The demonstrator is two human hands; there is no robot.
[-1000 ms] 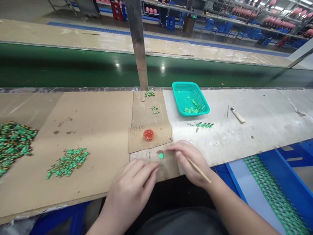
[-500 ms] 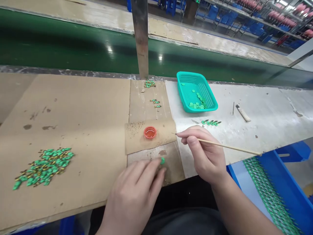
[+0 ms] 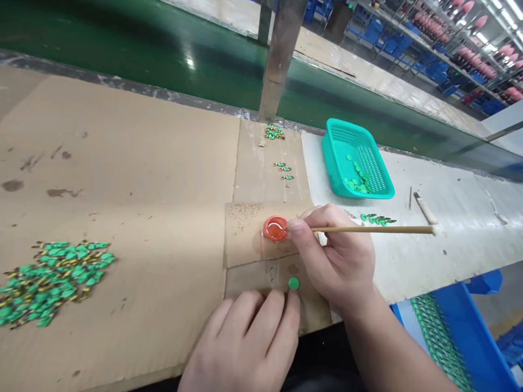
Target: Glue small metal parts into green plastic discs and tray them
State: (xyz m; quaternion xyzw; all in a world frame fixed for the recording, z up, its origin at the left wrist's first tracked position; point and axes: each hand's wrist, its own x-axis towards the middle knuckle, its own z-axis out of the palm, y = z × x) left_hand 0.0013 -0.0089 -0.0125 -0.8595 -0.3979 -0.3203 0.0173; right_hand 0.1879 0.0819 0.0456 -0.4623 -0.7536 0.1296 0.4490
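Observation:
My right hand (image 3: 343, 256) pinches a thin wooden stick with a fine dark tip (image 3: 376, 230), held nearly level. That tip reaches the right rim of a small red dish (image 3: 275, 228) with liquid inside. Below the dish, a small round green disc (image 3: 293, 283) lies on the brown board. My left hand (image 3: 253, 337) rests palm down, fingers bent and slightly apart, its index fingertip right at the disc's near edge. Its thumb is hidden.
Small green pieces with dark and yellow ends form a large pile (image 3: 57, 277) at left and a small cluster (image 3: 274, 132) at the back. A turquoise basket (image 3: 333, 163) holds green discs. Several green pieces (image 3: 378, 220) and a flat brush (image 3: 425, 208) lie right. A metal post (image 3: 278, 65) rises behind.
My right hand has brought the stick's tip to the red dish. My left fingers have drawn back from the green disc, which now shows whole. The view has shifted.

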